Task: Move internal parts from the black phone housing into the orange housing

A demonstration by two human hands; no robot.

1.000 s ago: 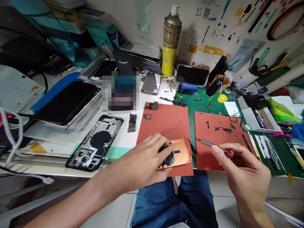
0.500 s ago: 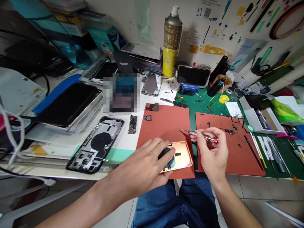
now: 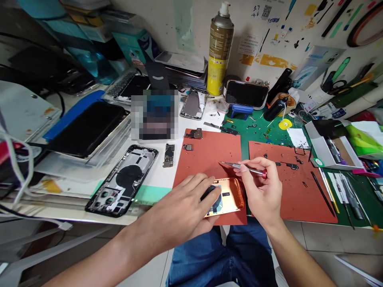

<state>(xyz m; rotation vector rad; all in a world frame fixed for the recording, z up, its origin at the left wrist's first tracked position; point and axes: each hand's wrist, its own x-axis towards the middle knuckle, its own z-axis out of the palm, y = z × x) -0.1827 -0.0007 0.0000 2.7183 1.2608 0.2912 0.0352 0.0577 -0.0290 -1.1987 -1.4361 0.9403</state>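
Observation:
My left hand (image 3: 191, 203) is closed around the left part of an orange-gold phone housing (image 3: 231, 198), inner side up, over the front of the left red mat (image 3: 209, 153). The fingers cover much of its dark round pad. In my right hand (image 3: 263, 187) is a thin screwdriver (image 3: 249, 169) with a silver shaft and a red end cap, pinched between thumb and fingers. Its tip points left, above the mat and apart from the housing. A camera module (image 3: 196, 134) and a small metal part (image 3: 188, 147) lie on the mat's far left.
A second phone housing (image 3: 124, 179) and a logic board (image 3: 168, 154) lie left of the mat. Small parts and a black stick (image 3: 323, 193) rest on the right red mat (image 3: 278, 199). Behind stand a spray can (image 3: 220, 52) and a propped phone (image 3: 246, 94).
My right hand has moved slightly left with the screwdriver, nearer the housing. My left hand still holds the housing in almost the same place. The view has shifted a little.

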